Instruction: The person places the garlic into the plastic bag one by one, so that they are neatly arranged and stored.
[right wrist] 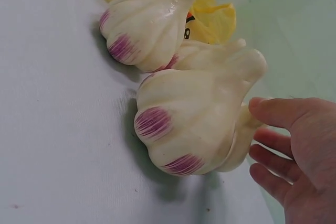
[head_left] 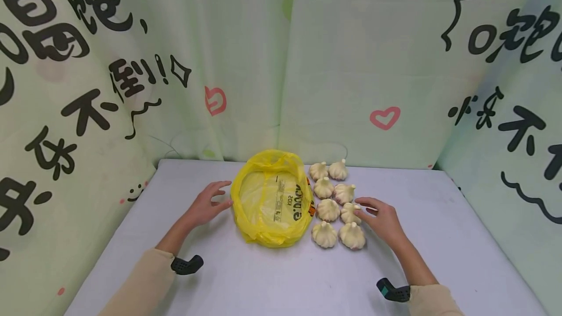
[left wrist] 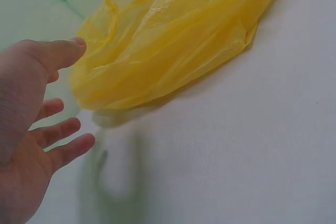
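Note:
A yellow plastic bag [head_left: 271,238] with black print lies on the table in the head view, its mouth spread into a round opening. Just left of its rim is my left hand [head_left: 210,205], fingers apart and nothing held. Several white garlic bulbs [head_left: 324,234] stand to the right of the bag in two columns. My right hand [head_left: 381,221] has its thumb and fingertips right at one garlic bulb [head_left: 350,213] in the right column. Seen from the right wrist, purple streaks mark the nearest garlic bulb [right wrist: 184,121], and the fingers are loosely bent.
The table [head_left: 281,282] has a white cover. Behind and at both sides hangs a pale green curtain [head_left: 333,62] with black characters and red hearts. A dark wrist device [head_left: 186,265] sits at the left cuff, another wrist device [head_left: 392,290] at the right.

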### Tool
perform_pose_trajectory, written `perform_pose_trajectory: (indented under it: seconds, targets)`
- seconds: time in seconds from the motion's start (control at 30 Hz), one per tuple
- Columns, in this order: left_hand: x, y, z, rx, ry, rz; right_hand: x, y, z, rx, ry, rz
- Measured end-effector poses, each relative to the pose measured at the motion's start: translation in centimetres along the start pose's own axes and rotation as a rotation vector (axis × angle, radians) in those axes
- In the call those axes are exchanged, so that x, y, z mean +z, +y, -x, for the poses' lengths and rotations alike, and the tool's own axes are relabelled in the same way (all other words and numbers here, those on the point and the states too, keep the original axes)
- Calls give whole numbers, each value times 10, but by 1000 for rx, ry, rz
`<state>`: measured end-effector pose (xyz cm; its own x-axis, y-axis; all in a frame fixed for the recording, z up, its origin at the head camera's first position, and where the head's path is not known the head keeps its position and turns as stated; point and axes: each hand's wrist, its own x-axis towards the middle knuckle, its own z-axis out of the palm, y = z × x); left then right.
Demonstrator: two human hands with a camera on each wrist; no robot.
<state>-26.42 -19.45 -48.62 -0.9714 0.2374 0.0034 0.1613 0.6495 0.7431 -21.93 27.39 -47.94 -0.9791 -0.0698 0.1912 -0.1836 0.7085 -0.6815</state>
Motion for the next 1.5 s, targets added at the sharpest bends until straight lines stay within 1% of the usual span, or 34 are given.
perform_pose_trajectory:
  seconds: [0.33, 0.57, 0.8, 0.83, 0.93, 1.07, 1.17, 1.3, 1.5]
  targets:
    - [7, -5, -4, -21, 1, 57, 5, 6, -2, 0, 21, -27]
    - [8, -6, -5, 11, 2, 67, 7, 8, -1, -34, 57, -35]
    - [10, -6, -6, -4, 3, 94, 7, 6, 0, -15, 68, -27]
    - [9, -6, -6, 3, 5, 88, 6, 6, 0, -14, 71, -26]
    - [8, -5, -6, 1, 8, 91, 4, 3, 0, -24, 93, -29]
    - [6, -4, -7, -15, -18, 84, 0, -2, -1, -60, 135, -23]
    - [5, -4, -7, -27, -46, 73, -3, -7, 0, -70, 157, -15]
    - [3, -3, -6, -49, -67, 75, -9, -14, 0, -58, 163, -10]
    - [2, -4, -5, -79, -81, 81, -13, -22, -1, -41, 151, 6]
